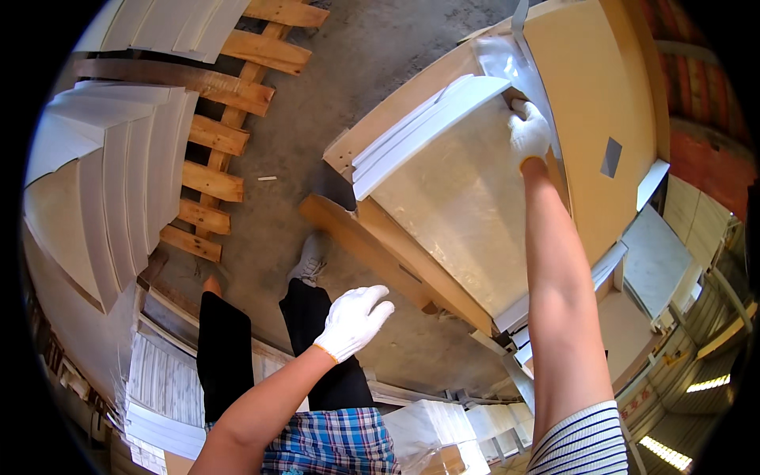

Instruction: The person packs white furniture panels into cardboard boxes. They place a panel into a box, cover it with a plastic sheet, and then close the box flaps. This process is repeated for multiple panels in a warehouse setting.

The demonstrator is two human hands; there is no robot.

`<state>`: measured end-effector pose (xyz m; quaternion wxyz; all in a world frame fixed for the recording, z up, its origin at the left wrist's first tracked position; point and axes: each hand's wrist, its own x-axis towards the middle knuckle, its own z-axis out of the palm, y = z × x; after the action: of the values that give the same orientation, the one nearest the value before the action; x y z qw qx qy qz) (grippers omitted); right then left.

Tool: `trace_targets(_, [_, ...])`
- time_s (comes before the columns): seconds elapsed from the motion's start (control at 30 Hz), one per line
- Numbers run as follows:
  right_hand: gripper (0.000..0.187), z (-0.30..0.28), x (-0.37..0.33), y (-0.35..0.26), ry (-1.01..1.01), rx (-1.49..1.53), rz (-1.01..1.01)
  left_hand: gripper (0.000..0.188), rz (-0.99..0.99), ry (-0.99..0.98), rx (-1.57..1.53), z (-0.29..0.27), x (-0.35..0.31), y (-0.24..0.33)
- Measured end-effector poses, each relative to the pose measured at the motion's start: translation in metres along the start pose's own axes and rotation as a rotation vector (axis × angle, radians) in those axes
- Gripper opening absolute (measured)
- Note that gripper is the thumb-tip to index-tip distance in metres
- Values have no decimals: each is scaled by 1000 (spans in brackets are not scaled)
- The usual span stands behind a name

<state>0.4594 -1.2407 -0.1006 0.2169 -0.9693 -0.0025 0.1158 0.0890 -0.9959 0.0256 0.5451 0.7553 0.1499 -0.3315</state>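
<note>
A white knitted glove covers each hand. At the upper right, my right hand [529,133] reaches out and its fingers close on the edge of a beige panel [467,198] with a white rim. This panel leans at the front of several white-edged panels [423,127] inside an open cardboard box [423,265]. My left hand [355,318] hangs in front of my legs, its fingers loosely bent and the thumb apart. Nothing is in it, and it touches nothing.
A wooden pallet [218,134] lies at the upper left beside stacked white-edged panels [131,182]. A tall cardboard sheet [594,103] stands right of the box. Marble-patterned panels [162,380] are at the lower left. Grey concrete floor [317,119] runs between pallet and box.
</note>
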Motion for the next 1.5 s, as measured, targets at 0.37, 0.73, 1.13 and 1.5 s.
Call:
trace_targets(0.37, [23,6,2,-30,58,-540,-44,35,18,-12,-9,5,1,9])
trace_targets(0.73, [14,11,-33,-27,345,-491,-331,37,-14,-1,-9,-11,10,4])
trace_targets(1.13, [17,-113,-247,-194,66,44,-432,88,-276,18,-886,-47,21,145])
trace_targets(1.5, [32,-172,-342,-321,-370,306,-384,22,-48,571,-627,-126,-135,150])
